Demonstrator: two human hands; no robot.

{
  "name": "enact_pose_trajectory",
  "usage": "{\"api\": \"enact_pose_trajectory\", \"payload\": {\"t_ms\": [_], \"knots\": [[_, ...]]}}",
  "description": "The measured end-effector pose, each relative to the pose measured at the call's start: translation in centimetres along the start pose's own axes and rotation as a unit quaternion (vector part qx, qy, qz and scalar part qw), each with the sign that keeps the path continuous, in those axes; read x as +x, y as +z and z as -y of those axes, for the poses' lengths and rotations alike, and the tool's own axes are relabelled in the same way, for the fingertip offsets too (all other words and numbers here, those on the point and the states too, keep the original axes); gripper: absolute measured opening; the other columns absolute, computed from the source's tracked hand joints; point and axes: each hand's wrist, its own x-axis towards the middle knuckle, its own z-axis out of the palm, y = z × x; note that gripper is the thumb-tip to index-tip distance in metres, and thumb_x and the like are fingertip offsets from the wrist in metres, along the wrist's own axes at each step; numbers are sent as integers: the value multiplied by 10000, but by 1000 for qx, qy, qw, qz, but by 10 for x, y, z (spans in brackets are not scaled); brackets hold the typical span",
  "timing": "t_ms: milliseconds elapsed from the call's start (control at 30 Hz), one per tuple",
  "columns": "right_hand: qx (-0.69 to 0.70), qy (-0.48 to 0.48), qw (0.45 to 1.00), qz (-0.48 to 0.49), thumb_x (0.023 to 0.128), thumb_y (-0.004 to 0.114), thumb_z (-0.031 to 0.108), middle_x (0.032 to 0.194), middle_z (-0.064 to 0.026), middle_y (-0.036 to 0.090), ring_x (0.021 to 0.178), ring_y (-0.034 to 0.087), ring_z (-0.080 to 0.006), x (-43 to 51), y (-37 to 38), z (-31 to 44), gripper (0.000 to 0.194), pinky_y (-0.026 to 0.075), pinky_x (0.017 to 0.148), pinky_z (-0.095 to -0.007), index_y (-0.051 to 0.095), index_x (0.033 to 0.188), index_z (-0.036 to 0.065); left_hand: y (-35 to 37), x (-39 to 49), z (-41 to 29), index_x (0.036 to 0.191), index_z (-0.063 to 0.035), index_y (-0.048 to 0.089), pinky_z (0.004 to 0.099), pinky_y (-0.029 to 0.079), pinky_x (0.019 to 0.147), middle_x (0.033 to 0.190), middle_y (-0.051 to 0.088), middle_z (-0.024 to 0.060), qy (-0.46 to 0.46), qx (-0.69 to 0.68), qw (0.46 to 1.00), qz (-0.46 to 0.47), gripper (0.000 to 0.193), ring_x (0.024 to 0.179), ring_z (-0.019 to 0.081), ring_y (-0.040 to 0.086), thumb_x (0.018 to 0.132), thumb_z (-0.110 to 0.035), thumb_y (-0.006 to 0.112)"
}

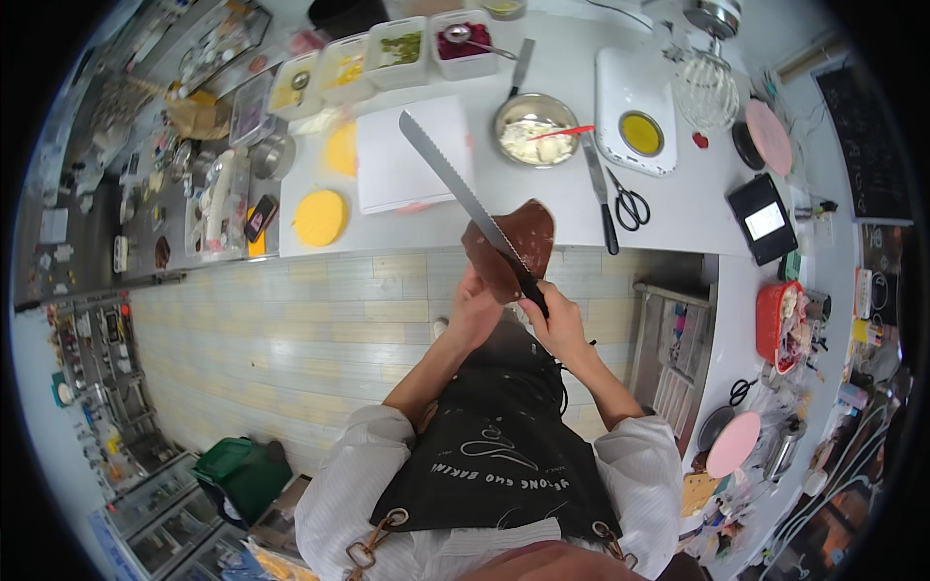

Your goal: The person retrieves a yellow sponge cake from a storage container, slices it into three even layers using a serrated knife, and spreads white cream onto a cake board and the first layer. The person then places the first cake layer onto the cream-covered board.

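Note:
My right hand is closed on the black handle of a long serrated knife, just in front of the table edge. The blade points up and left, lying across a brown cloth. From below, my left hand holds the cloth, which is folded around both sides of the blade near the handle. Beyond the knife tip lies a stack of white sheets on the table. A round yellow cake layer is left of it. A steel bowl holds white cream and a red-handled utensil.
Right of the bowl are a palette knife, black scissors and a white scale under a container of yellow liquid. Food tubs line the back. A black tablet-like device lies at the right corner.

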Motion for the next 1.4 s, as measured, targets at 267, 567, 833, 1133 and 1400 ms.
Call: {"api": "enact_pose_trajectory", "payload": {"t_ms": [267,567,833,1133,1400], "knots": [[36,-33,994,101,968,688,205,729,-208,659,652,694,-389,7,100,103,282,522,554,-408,559,1135,17,-48,-66,-95,1263,-11,612,296,516,853,1112,682,39,68,88,987,-113,344,1006,116,629,937,-81,700],[-64,-103,975,185,970,695,239,696,-211,637,603,655,-396,1,196,184,283,481,520,-408,589,1093,7,-108,-114,-207,1002,58,733,264,517,769,944,735,73,264,-7,917,-299,165,823,137,669,853,-10,755],[-80,-37,959,269,970,698,253,688,-202,628,594,639,-388,-42,173,206,271,478,534,-395,600,1062,17,-192,-118,-286,1145,22,648,355,530,879,1067,694,99,357,-87,876,-311,242,934,225,670,907,-3,682],[-77,143,967,194,963,710,251,584,-79,581,506,599,-149,-84,90,168,250,461,511,-307,649,1001,12,-327,-186,-336,1361,-42,519,411,439,1104,1324,612,73,365,46,877,-308,434,1239,237,584,964,-136,666],[134,200,968,-73,1014,655,246,573,32,519,448,472,-41,-94,56,84,247,362,414,-226,610,973,7,-226,-163,-240,1516,-38,381,462,340,1176,1475,502,122,82,2,993,-83,752,1386,291,461,948,-453,646]]}}
